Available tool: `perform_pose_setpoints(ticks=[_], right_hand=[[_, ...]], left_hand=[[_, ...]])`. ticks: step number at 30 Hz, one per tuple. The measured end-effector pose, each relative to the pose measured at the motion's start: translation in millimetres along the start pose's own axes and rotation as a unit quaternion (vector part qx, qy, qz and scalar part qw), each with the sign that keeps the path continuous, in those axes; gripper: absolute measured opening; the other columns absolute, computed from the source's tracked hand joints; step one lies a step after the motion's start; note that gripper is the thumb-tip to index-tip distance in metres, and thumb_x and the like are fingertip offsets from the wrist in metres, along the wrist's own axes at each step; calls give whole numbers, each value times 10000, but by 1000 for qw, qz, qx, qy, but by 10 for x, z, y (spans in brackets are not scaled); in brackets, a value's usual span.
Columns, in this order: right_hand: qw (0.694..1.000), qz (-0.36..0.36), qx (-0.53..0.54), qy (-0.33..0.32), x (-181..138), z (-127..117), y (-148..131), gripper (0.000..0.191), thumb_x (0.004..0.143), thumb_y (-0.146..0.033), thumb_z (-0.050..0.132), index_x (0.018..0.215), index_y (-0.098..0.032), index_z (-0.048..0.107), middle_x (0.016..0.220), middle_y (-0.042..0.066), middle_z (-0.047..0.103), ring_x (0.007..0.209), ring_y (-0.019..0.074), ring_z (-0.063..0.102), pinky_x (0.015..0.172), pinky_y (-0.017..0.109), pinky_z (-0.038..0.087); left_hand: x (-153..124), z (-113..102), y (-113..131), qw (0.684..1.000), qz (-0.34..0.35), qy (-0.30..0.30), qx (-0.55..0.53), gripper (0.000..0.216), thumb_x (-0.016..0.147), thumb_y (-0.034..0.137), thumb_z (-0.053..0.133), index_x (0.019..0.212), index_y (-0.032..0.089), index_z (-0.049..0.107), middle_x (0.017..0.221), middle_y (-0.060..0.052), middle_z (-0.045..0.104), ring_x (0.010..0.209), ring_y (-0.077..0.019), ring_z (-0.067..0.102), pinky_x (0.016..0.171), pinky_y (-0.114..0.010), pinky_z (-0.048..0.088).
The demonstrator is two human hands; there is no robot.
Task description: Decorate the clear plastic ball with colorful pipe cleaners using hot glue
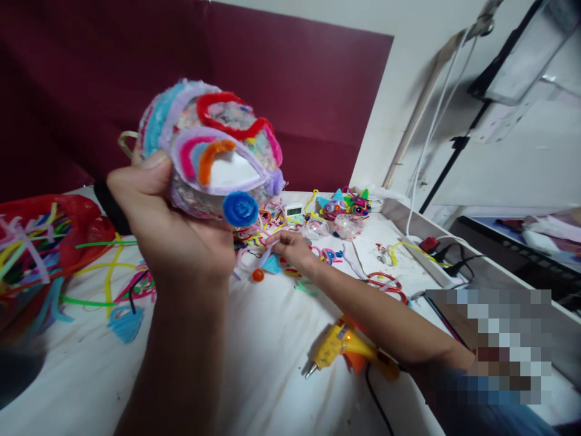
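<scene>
My left hand (181, 224) is raised in the foreground, closed around a round craft head (213, 200). Fuzzy pipe-cleaner strips in lilac, red, pink, orange and light blue cover the head, around a white almond-shaped patch. A coiled blue disc (240, 209) sits low on its front. Farther back, my right hand (293, 251) reaches over the table with its fingers pinched on what looks like a pale lilac pipe cleaner (265, 254). Near those fingers lie a light-blue fuzzy triangle (272, 264) and a small orange coil (258, 275).
A yellow glue gun (333, 346) lies below my right forearm, its cord trailing forward. At left, a red bag (93, 221) holds several pipe cleaners. Finished-looking craft heads (334, 206), clear domes (348, 226) and a small digital clock (294, 210) stand behind. A power strip (438, 269) lies right.
</scene>
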State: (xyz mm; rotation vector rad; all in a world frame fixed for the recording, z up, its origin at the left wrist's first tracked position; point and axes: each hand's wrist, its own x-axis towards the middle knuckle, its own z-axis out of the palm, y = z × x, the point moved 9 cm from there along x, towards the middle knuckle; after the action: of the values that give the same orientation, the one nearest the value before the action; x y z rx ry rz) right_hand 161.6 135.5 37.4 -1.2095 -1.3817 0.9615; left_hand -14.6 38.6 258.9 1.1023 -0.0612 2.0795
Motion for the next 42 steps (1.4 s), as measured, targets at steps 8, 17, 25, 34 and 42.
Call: perform_pose_setpoints(ticks=[8, 17, 25, 34, 42], right_hand=[[974, 11, -224, 1, 265, -67, 21, 341, 978, -360, 622, 1269, -184, 609, 1302, 102, 622, 1100, 234, 648, 922, 453, 566], [973, 45, -218, -66, 471, -79, 86, 362, 966, -364, 637, 1272, -171, 612, 1294, 92, 628, 1089, 249, 653, 902, 446, 574], [995, 52, -73, -46, 281, -764, -215, 326, 978, -362, 624, 1234, -160, 618, 1194, 85, 661, 990, 206, 677, 838, 405, 592], [994, -2, 99, 39, -68, -1334, -569, 311, 709, -371, 808, 831, -178, 596, 649, -13, 694, 452, 78, 505, 452, 213, 391], [976, -103, 164, 104, -630, -1765, -1227, 236, 701, -295, 775, 893, -202, 673, 720, -11, 732, 588, 105, 639, 550, 223, 460]], left_hand=[[23, -63, 43, 999, 4, 38, 32, 118, 866, 167, 328, 758, 209, 345, 934, -28, 402, 1105, -196, 572, 1110, -453, 431], [49, -158, -54, 1000, -13, 27, 6, 80, 814, 238, 460, 760, 224, 402, 805, 8, 516, 861, -150, 634, 972, -300, 520], [-2, -135, -157, 999, -37, 15, -4, 33, 809, 247, 529, 805, 227, 503, 819, 8, 627, 912, -186, 657, 918, -308, 549], [-22, -145, -152, 998, -43, 42, -15, 92, 804, 213, 528, 875, 220, 587, 862, 17, 694, 944, -175, 672, 917, -281, 554], [-171, -120, -396, 995, -84, 57, 2, 355, 757, 215, 590, 1110, 208, 630, 1059, 7, 738, 970, -173, 687, 887, -274, 576]])
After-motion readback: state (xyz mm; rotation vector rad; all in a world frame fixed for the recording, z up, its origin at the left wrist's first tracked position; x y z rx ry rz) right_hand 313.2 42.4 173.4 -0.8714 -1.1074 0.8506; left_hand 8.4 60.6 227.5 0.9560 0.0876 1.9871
